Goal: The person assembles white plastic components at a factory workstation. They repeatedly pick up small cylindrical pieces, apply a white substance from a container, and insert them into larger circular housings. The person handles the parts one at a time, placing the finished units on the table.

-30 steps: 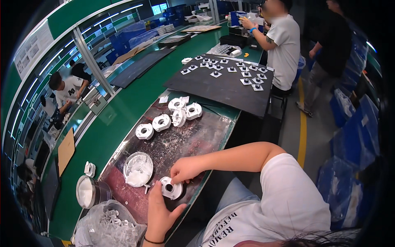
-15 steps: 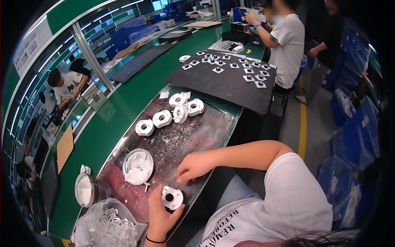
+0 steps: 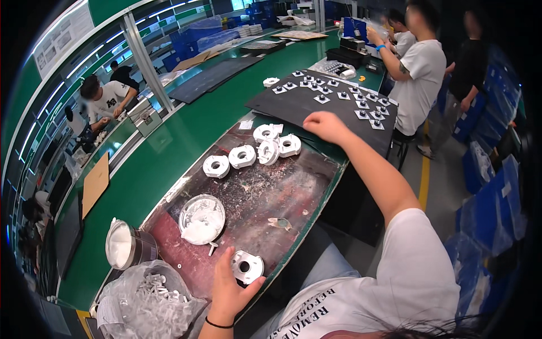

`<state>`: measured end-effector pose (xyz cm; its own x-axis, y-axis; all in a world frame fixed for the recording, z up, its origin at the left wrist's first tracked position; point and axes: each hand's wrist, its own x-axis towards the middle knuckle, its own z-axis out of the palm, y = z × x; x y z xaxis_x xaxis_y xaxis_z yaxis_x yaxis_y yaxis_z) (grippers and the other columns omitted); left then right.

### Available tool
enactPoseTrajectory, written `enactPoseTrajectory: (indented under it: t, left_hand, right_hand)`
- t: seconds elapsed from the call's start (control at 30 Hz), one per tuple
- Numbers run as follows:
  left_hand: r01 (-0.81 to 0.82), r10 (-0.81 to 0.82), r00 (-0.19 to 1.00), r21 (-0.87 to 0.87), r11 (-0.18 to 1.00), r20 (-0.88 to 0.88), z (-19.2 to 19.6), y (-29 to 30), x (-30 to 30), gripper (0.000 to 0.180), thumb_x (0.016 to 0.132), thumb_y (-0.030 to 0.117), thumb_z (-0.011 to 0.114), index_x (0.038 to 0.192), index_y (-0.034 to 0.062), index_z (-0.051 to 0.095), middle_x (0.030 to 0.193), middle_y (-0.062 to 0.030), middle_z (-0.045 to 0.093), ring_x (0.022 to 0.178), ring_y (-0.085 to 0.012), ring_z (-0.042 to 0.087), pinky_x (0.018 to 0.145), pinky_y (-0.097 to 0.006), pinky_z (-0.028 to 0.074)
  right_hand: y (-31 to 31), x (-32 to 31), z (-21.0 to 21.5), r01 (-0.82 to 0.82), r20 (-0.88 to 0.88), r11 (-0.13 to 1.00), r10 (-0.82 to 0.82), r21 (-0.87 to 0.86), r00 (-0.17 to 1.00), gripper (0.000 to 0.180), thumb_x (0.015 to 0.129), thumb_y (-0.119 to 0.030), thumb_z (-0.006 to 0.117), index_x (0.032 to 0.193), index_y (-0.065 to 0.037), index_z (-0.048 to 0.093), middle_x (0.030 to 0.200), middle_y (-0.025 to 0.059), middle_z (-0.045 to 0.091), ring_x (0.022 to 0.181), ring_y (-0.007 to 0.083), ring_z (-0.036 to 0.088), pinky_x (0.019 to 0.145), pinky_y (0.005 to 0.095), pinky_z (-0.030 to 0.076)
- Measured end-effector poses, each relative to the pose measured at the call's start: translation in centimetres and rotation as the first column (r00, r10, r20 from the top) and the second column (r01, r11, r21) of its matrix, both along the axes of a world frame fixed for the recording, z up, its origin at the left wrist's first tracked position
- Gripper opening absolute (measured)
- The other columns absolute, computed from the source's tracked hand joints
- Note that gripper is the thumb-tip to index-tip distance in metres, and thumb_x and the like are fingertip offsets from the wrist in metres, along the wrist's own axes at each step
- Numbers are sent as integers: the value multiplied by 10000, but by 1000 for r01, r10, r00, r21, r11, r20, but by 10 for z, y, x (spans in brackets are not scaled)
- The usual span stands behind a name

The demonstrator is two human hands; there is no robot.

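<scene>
My left hand (image 3: 230, 289) curls its thumb and fingers round a white plastic ring-shaped housing (image 3: 259, 263) with a dark centre hole, at the bench's near edge. Stretched out ahead, my right hand (image 3: 327, 126) hovers by the near edge of a black board (image 3: 282, 106); its fingers are bent together, and anything in them is hidden. Several similar white housings (image 3: 242, 157) stand to the left of that hand. A small tan piece (image 3: 279, 223) lies on the worn bench top (image 3: 254, 198). Beside my left hand are a round dish of white paste (image 3: 204, 217) and a small white T-shaped part (image 3: 213, 248).
A tin with white contents (image 3: 129, 246) and a clear bag of small white parts (image 3: 152, 299) stand at the near left. Several small square pieces with black centres (image 3: 322, 99) sit on the black board. A co-worker (image 3: 420, 85) is at the far right; blue bins (image 3: 491, 198) line the floor.
My right hand has swung from beside my left hand, forward and to the right, toward the black board. The tan piece now shows on the bench. The view has shifted slightly.
</scene>
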<state>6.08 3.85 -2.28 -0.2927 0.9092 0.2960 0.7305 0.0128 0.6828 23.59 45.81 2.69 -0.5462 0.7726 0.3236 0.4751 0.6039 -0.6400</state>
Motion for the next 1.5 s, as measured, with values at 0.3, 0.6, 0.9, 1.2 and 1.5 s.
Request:
enactPoseTrajectory:
  t: [0.3, 0.6, 0.9, 1.2, 1.5]
  left_hand:
    - [19, -20, 1000, -98, 995, -10, 7, 3, 0, 890, 676, 244, 791, 1351, -30, 279, 1283, -212, 460, 1201, -342, 445, 1020, -409, 340]
    - [62, -63, 998, -51, 997, -18, 13, 9, 0, 822, 702, 254, 773, 1336, -14, 323, 1233, -234, 472, 1131, -386, 469, 964, -432, 375]
    - [79, -80, 997, -61, 995, -8, 14, 11, 0, 830, 707, 247, 773, 1337, -31, 309, 1231, -239, 466, 1120, -383, 474, 964, -428, 378]
    - [67, -68, 996, 4, 998, 50, 6, 7, -3, 853, 697, 251, 782, 1333, -41, 295, 1249, -240, 463, 1128, -379, 479, 966, -424, 384]
    - [18, 4, 992, 172, 985, -126, 18, 1, -8, 854, 682, 246, 758, 1359, -11, 305, 1333, -225, 396, 1208, -404, 388, 1025, -465, 300]
  right_hand:
    - [117, 14, -13, 621, 305, 761, -646, 187, 700, 330, 779, -363, 573, 1010, -167, 703, 1077, 98, 655, 1059, 280, 585, 904, 414, 460]
    - [134, -6, -10, 628, 488, 753, -631, 197, 604, 662, 768, -569, 596, 1184, -54, 605, 1300, 82, 521, 1253, 286, 397, 1025, 459, 306]
    - [133, 3, -9, 585, 430, 788, -603, 192, 671, 537, 728, -548, 644, 1012, -95, 694, 1127, 96, 636, 1138, 258, 532, 954, 425, 389]
    - [106, 5, 2, 426, 391, 879, -476, 213, 787, 532, 660, -517, 692, 985, -95, 707, 962, 122, 684, 937, 255, 645, 821, 343, 489]
    - [-75, -40, 18, -516, -172, 751, 492, -412, 854, 500, 692, -294, 759, 1065, 20, 648, 1038, 131, 665, 941, 190, 628, 855, 302, 467]
